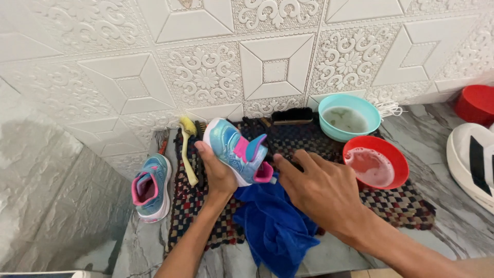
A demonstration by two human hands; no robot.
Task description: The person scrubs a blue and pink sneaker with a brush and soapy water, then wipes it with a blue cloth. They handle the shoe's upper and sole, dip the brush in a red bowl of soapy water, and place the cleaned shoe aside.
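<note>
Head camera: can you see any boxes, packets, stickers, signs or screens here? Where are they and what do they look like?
None: no package, label, sign or screen shows.
What is there instead:
Blue and pink shoe: small, held up by the left hand.
Right hand: resting on the blue cloth.
Matching shoe: on the marbled counter, left.
Teal bowl and red bowl: round, right, on the checked mat.

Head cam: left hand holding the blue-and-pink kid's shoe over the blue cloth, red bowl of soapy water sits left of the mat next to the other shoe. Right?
Not quite. The head view shows the red bowl on the right side of the checked mat, below the teal bowl. The rest holds: the left hand holds the blue-and-pink shoe over the blue cloth, and the other shoe lies left of the mat.
</note>
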